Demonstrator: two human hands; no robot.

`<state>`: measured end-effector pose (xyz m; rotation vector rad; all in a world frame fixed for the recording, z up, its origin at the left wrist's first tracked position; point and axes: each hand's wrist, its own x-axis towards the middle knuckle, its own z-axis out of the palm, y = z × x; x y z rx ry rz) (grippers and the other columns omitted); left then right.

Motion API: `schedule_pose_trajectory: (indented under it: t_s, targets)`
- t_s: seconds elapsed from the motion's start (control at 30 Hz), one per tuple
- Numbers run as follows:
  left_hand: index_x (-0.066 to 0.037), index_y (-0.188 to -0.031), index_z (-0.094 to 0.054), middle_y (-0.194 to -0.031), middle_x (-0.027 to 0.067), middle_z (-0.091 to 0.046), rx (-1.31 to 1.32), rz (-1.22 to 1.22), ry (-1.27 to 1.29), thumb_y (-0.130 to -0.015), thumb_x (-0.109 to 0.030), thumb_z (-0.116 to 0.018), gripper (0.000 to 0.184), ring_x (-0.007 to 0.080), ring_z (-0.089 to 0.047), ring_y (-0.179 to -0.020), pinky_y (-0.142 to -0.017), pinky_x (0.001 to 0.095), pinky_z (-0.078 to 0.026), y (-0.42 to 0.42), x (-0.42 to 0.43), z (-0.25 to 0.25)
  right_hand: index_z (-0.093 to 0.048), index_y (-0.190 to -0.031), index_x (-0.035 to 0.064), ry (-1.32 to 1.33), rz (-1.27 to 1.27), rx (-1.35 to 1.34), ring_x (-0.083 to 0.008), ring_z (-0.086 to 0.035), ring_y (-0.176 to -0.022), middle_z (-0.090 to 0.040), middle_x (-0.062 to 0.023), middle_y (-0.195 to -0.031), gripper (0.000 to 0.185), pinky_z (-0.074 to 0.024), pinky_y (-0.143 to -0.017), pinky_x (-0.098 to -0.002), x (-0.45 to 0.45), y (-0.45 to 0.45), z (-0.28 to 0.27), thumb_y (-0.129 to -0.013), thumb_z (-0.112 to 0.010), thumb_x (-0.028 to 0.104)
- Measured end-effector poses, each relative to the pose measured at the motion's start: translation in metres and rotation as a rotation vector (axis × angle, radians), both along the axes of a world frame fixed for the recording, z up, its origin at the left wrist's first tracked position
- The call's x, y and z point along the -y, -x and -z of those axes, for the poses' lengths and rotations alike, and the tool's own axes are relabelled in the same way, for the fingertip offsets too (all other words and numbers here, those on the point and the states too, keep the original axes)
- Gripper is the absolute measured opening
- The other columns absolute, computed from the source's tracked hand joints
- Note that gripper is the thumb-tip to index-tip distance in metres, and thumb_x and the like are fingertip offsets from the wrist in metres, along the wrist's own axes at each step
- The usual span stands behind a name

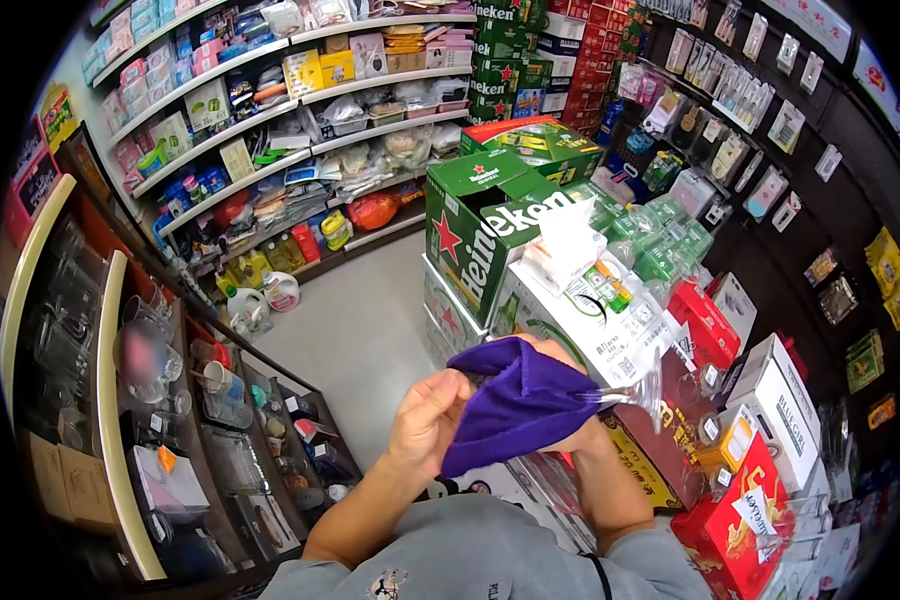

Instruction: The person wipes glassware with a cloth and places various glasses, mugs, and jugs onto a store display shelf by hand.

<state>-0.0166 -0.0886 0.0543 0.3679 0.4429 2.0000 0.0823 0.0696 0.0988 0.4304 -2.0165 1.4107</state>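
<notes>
A purple cloth (pixel 515 400) is bunched up in front of my chest. My left hand (pixel 428 418) pinches its left edge between thumb and fingers. Behind and under the cloth is my right hand (pixel 573 432), closed around it, its fingers mostly hidden. From the cloth's right side sticks out a clear stemmed glass (pixel 652 392), lying on its side; the cloth covers the rest of it.
Green Heineken boxes (pixel 480 225) are stacked ahead, beside a white carton (pixel 550 300) with papers on top. Glassware shelves (pixel 120 380) stand at left, stocked shelves (pixel 300 95) at the back. A red box (pixel 735 530) and several glasses are at right. Bottles (pixel 250 308) stand on the floor.
</notes>
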Motion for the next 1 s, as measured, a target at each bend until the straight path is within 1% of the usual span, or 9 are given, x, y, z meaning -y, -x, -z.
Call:
schedule_pose_trajectory:
  t_s: [0.1, 0.23, 0.33, 0.47, 0.63, 0.77, 0.83, 0.97, 1.0]
  targets:
    - [-0.001, -0.092, -0.064, -0.09, 0.0076, -0.068, -0.125, -0.112, -0.075, -0.099, -0.025, -0.06, 0.025, 0.0142, -0.064, -0.081, -0.08, 0.0285, -0.052, 0.0, -0.006, 0.002, -0.057, -0.123, -0.0045, 0.308, 0.22, 0.072, -0.0263, -0.061, -0.111, -0.063, -0.0159, -0.119, 0.061, -0.0475, -0.097, -0.039, 0.016, -0.004, 0.031, -0.071, -0.08, 0.016]
    - [0.001, -0.099, -0.065, -0.092, 0.0064, -0.069, -0.225, -0.38, -0.077, -0.101, -0.018, -0.057, 0.021, 0.0123, -0.064, -0.083, -0.078, 0.0278, -0.053, -0.017, -0.02, 0.006, -0.058, -0.123, -0.0024, 0.752, 0.066, 0.194, -0.0228, -0.058, -0.114, -0.06, -0.0127, -0.123, 0.052, -0.0442, -0.101, -0.0374, 0.03, -0.002, 0.034, -0.075, -0.072, 0.012]
    - [0.002, -0.1, -0.065, -0.093, 0.0058, -0.069, -0.261, -0.511, -0.032, -0.1, -0.019, -0.058, 0.022, 0.0113, -0.064, -0.082, -0.075, 0.0262, -0.053, -0.012, -0.024, 0.021, -0.058, -0.121, -0.0025, 0.566, 0.247, 0.203, -0.0208, -0.057, -0.114, -0.061, -0.0116, -0.12, 0.048, -0.0412, -0.103, -0.0372, 0.05, 0.003, 0.037, -0.074, -0.068, 0.006]
    - [0.002, -0.104, -0.067, -0.095, 0.0058, -0.071, -0.311, -0.526, -0.056, -0.1, -0.018, -0.06, 0.022, 0.01, -0.064, -0.081, -0.074, 0.0247, -0.053, -0.001, -0.021, 0.023, -0.058, -0.119, -0.0034, 0.283, 0.125, 0.266, -0.0223, -0.058, -0.113, -0.061, -0.013, -0.12, 0.05, -0.0422, -0.1, -0.0371, 0.041, 0.001, 0.027, -0.072, -0.074, 0.005]
    - [0.003, -0.106, -0.068, -0.1, 0.0078, -0.071, -0.411, -0.595, -0.071, -0.099, -0.012, -0.06, 0.018, 0.0101, -0.064, -0.086, -0.078, 0.0252, -0.052, -0.021, -0.024, 0.035, -0.035, -0.138, -0.0033, 0.429, 0.268, 0.078, -0.0218, -0.059, -0.11, -0.058, -0.0151, -0.122, 0.081, -0.0467, -0.097, -0.035, 0.059, 0.011, 0.024, -0.072, -0.079, 0.012]
    - [0.004, -0.104, -0.067, -0.104, 0.0093, -0.071, -0.508, -0.564, -0.142, -0.097, -0.007, -0.061, 0.014, 0.0118, -0.064, -0.09, -0.082, 0.0276, -0.051, -0.02, -0.016, 0.021, -0.041, -0.133, -0.0034, 0.533, 0.314, -0.036, -0.0216, -0.061, -0.107, -0.059, -0.0138, -0.12, 0.086, -0.0488, -0.095, -0.0358, 0.053, 0.023, 0.033, -0.063, -0.087, 0.018]
    - [0.005, -0.101, -0.065, -0.102, 0.0113, -0.07, -0.477, -0.525, -0.105, -0.097, -0.01, -0.061, 0.016, 0.015, -0.065, -0.09, -0.083, 0.0309, -0.052, -0.02, -0.007, 0.017, -0.045, -0.131, -0.0019, 0.219, 0.311, -0.034, -0.0216, -0.064, -0.102, -0.062, -0.0133, -0.116, 0.092, -0.0507, -0.092, -0.036, 0.03, 0.017, 0.039, -0.055, -0.092, 0.02]
    - [0.002, -0.101, -0.063, -0.099, 0.0129, -0.069, -0.215, -0.251, -0.213, -0.102, -0.021, -0.052, 0.026, 0.0237, -0.067, -0.093, -0.087, 0.0377, -0.051, -0.016, 0.005, 0.001, -0.061, -0.115, -0.0054, 0.009, 0.005, -0.008, -0.0217, -0.067, -0.096, -0.069, -0.0128, -0.104, 0.073, -0.0523, -0.09, -0.036, -0.008, 0.013, 0.002, -0.052, -0.089, 0.017]
    - [0.002, -0.101, -0.063, -0.099, 0.0129, -0.069, -0.209, -0.259, -0.211, -0.102, -0.021, -0.052, 0.026, 0.0237, -0.067, -0.093, -0.087, 0.0377, -0.051, -0.013, 0.008, -0.005, -0.064, -0.111, -0.0066, 0.19, -0.106, 0.11, -0.022, -0.068, -0.093, -0.07, -0.0145, -0.102, 0.064, -0.0532, -0.089, -0.0367, -0.005, 0.015, -0.025, -0.055, -0.087, 0.015]
